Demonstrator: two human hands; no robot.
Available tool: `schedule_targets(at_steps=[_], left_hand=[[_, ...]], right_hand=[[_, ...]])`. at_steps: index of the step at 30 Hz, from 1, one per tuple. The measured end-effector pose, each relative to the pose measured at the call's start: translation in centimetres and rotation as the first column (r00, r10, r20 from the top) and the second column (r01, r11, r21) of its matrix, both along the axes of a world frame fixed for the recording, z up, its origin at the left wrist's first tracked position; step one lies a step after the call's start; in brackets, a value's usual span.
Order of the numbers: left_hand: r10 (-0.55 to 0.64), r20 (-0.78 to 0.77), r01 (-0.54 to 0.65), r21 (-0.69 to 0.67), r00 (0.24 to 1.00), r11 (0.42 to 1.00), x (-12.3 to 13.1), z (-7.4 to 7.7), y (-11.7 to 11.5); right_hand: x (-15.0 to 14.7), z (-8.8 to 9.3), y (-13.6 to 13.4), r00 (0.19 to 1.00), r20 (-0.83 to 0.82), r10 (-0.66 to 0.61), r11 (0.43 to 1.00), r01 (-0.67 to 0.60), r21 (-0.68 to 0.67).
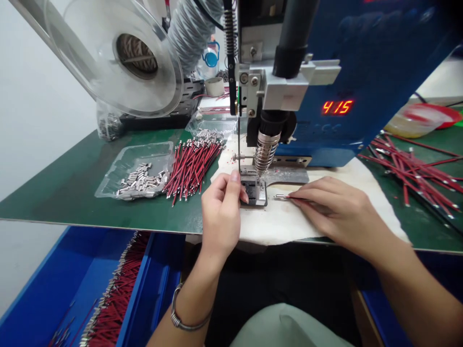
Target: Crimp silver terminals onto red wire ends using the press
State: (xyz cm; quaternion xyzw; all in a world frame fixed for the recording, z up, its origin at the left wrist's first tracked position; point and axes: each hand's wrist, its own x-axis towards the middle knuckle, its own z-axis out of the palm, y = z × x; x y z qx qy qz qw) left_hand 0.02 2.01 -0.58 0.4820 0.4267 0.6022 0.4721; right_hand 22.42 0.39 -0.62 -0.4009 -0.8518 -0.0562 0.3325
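My left hand (221,207) is closed, thumb against the curled fingers, at the left side of a small black and metal jig (258,195). Anything between those fingertips is hidden. Just right of the jig, my right hand (338,207) pinches a thin wire (281,196), its silvery end pointing left towards the jig. Most of the wire is covered by the fingers. Directly above the jig hangs the spring-wrapped tip of a soldering head (266,152), mounted on a blue machine (336,140) whose red display reads 415.
Left on the green table (50,183) stand a clear tray (108,176) of metal connectors and a pile of red-black wires (193,166). More wires (415,168) lie right. Below is a blue bin (83,260) of wires. A clear fume hood (83,62) overhangs upper left.
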Motion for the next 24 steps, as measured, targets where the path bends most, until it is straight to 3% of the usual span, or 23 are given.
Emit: schedule_targets(at_steps=[10,15,24], left_hand=[[0.043,0.014,-0.044,0.032,0.999,0.999,0.2,0.1,-0.4],[0.106,0.023,-0.108,0.096,0.994,0.99,0.2,0.2,-1.4],[0.058,-0.068,-0.056,0.024,0.996,0.998,-1.3,-0.2,-1.7]], right_hand=[[0.0,0.1,-0.2,0.998,-0.069,0.002,1.0,-0.002,0.001],[0.0,0.1,-0.1,1.0,-0.009,-0.007,0.999,0.007,0.032],[0.3,0.0,-0.3,0.999,-0.033,-0.011,1.0,0.011,-0.008]])
